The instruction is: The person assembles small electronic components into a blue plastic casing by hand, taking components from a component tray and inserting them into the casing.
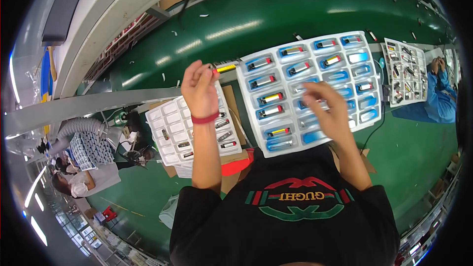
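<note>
My left hand, with a red band at the wrist, is raised beside the left edge of a large white tray. Its thumb and fingers pinch a small slim device with a red end and a yellow label. Over the middle of the tray hovers my right hand, slightly blurred, thumb and forefinger apart. Partly behind its fingers lies another red-ended device. Several pockets hold similar devices, such as a yellow-labelled one; other pockets show only blue bottoms, like one at the lower edge.
Left of my body, a second white tray holds a few dark devices on cardboard. Another filled tray is at the right, near a person in blue. A grey rail crosses at left. Scraps litter the green floor.
</note>
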Motion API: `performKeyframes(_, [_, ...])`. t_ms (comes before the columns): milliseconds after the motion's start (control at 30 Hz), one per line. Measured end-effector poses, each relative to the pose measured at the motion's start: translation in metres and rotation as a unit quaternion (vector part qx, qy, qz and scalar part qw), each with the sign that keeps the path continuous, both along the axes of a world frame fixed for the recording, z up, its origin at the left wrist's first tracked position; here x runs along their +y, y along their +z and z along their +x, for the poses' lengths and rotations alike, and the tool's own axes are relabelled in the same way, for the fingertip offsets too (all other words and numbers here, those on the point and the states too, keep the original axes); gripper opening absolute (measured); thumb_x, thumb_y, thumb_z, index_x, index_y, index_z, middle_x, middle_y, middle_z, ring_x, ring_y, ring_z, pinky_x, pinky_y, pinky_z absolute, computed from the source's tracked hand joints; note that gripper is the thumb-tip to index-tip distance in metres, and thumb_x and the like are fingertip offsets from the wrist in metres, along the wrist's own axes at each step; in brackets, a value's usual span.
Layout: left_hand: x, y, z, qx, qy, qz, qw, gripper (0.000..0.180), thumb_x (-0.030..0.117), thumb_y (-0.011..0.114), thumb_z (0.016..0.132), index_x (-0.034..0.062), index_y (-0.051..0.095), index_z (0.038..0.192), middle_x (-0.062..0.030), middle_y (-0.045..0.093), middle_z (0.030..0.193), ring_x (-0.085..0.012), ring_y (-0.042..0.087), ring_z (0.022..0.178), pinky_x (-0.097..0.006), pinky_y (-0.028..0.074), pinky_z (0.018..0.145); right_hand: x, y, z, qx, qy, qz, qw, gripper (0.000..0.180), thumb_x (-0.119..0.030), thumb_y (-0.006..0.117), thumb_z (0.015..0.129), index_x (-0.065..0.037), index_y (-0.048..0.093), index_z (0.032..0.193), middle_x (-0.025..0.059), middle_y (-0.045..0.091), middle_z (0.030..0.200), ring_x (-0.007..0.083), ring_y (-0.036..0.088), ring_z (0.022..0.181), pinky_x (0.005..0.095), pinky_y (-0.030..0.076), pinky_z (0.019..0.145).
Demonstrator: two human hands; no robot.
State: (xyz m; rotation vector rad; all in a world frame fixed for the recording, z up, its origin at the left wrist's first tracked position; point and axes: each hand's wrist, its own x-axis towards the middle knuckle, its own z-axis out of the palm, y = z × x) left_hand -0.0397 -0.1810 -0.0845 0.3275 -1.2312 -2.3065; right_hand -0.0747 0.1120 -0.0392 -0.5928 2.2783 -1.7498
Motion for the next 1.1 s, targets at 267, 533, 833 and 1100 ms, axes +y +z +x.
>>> performKeyframes(267, [0.131, 0.068, 0.035, 0.098, -0.073, 0.156, 0.98, 0.027, -0.004, 0.058, 0.087, -0.0009, 0.052, 0.113, -0.0134, 0.064, 0.101, -0.0192, 0.064, 0.087, -0.03, 0.056, 0.076, -0.031, 0.033, 0.034, -0.323, 0.063, -0.391, 0.86, 0.038, -0.001, 0.067, 0.083, 0.001, 0.056, 0.119, 0.0048, 0.062, 0.098, 0.0111, 0.058, 0.081, 0.0229, 0.047, 0.07])
performKeyframes(533, [0.178, 0.084, 0.056, 0.02, -0.16, -0.051, 0.986, 0.036, 0.0, 0.052, 0.091, -0.0059, 0.048, 0.126, -0.0133, 0.056, 0.107, -0.0255, 0.061, 0.094, -0.038, 0.054, 0.076, -0.003, 0.037, 0.039, -0.307, 0.019, -0.51, 0.803, 0.022, -0.006, 0.063, 0.085, 0.002, 0.058, 0.105, 0.0079, 0.06, 0.098, 0.0122, 0.056, 0.082, 0.0245, 0.047, 0.071])
performKeyframes(833, [0.158, 0.108, 0.044, 0.004, -0.198, -0.233, 0.952, 0.028, 0.0, 0.061, 0.083, -0.0062, 0.059, 0.11, -0.0153, 0.058, 0.105, -0.0208, 0.062, 0.094, -0.029, 0.053, 0.075, 0.06, 0.059, 0.03, -0.142, 0.024, -0.351, 0.925, 0.02, -0.005, 0.064, 0.075, 0.001, 0.056, 0.092, 0.0083, 0.063, 0.084, 0.0087, 0.055, 0.066, 0.022, 0.046, 0.057])
performKeyframes(1100, [0.154, 0.158, 0.021, 0.105, -0.251, -0.466, 0.842, 0.029, -0.005, 0.072, 0.066, 0.0026, 0.068, 0.094, -0.0087, 0.066, 0.083, -0.0127, 0.063, 0.066, -0.022, 0.047, 0.055, 0.075, 0.081, 0.036, 0.05, 0.029, -0.144, 0.988, 0.021, -0.002, 0.07, 0.068, 0.0, 0.065, 0.088, 0.0024, 0.059, 0.071, 0.0061, 0.047, 0.051, 0.0193, 0.036, 0.044])
